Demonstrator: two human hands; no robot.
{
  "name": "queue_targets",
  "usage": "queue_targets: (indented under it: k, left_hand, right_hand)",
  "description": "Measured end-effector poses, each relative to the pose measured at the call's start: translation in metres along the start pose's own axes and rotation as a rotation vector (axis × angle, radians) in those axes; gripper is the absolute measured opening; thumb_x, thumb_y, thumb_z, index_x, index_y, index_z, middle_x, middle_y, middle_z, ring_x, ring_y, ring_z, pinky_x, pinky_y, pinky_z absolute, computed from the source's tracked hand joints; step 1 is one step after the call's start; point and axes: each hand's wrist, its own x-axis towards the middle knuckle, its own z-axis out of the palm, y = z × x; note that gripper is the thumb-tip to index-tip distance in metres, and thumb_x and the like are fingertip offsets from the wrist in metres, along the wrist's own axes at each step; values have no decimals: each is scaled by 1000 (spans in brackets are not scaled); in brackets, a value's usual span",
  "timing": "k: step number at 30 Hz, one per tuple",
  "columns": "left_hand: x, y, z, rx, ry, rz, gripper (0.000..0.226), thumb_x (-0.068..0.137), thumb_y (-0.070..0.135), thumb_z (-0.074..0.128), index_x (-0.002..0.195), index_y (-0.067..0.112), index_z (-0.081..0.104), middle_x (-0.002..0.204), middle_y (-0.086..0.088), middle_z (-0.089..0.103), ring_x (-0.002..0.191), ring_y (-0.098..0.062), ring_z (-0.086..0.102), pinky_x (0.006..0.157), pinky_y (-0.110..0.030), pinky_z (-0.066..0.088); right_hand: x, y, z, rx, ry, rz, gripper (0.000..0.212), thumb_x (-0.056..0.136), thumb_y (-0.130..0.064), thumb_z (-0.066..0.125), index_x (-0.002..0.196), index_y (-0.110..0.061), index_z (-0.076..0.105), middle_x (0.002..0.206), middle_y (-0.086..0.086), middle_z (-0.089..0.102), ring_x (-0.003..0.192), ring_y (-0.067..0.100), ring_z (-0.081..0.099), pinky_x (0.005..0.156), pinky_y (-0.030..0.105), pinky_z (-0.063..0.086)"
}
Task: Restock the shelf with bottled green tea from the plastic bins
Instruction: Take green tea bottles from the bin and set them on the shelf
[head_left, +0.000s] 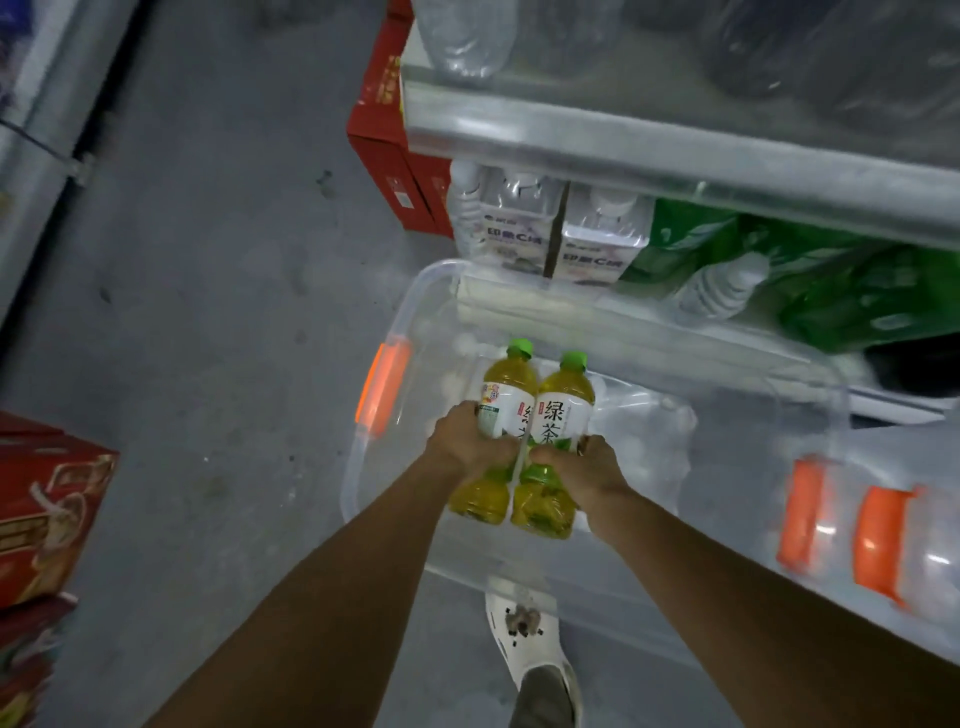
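Both forearms are reaching over the clear bin (358, 467): left hand (470, 441) and right hand (587, 470) are each wrapping one green tea bottle (506, 405) (563, 410), above the bin. Keeping them upright should be helping them clear the shelf (675, 150) edge.

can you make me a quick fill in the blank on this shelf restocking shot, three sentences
1. Each hand grips one bottle; the left hand and right hand together hold ____ bottles.
2. The left bottle and right bottle have ____ caps.
3. The clear bin has an ____ latch.

Missing words: two; green; orange
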Motion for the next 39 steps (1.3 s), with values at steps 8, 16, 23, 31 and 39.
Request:
queue_targets:
  k: [8, 16, 23, 31, 39]
  left_hand:
    - [-141, 40, 11, -446, -149, 49, 49, 80, 9, 80, 126, 17, 64, 109, -14, 74, 99, -31, 73, 81, -43, 60]
    - [-306, 134, 84, -632, -194, 232, 80, 60, 59, 82, 129, 25, 61, 118, -7, 73, 106, -27, 71, 96, -50, 55]
    - [-465, 220, 183, -656, -66, 355, 100, 46, 98, 62, 124, 35, 66, 120, -2, 72, 107, -28, 70, 96, -53, 54]
    - [-635, 322, 303, -622, -176, 561, 97, 44, 93, 66, 117, 30, 71, 111, -6, 76, 103, -31, 71, 97, -57, 53]
    - [-733, 419, 395, -468, -277, 659, 106, 42, 100, 61, 129, 39, 61, 134, -1, 65, 119, -31, 64, 102, -57, 47]
  right_hand:
    - [-129, -13, -110, 161, -178, -82, 52, 66, -17, 78, 115, -16, 60, 103, 9, 73, 95, 29, 70, 85, 46, 57]
    - [-266, 3, -250, 378, -316, -277, 57, 63, -13, 67, 119, -14, 61, 113, 20, 69, 104, 42, 66, 90, 61, 52]
    - [-406, 19, -410, 339, -168, -507, 54, 54, -17, 61, 108, -18, 61, 96, 9, 69, 85, 26, 63, 72, 39, 51]
    - [-553, 68, -599, 284, -7, -714, 52, 60, -23, 70, 112, -23, 64, 100, 8, 74, 86, 25, 69, 75, 42, 56]
    - [-673, 96, -742, 287, 211, -874, 53, 57, -28, 84, 106, -20, 64, 82, -7, 74, 74, 8, 68, 65, 24, 52]
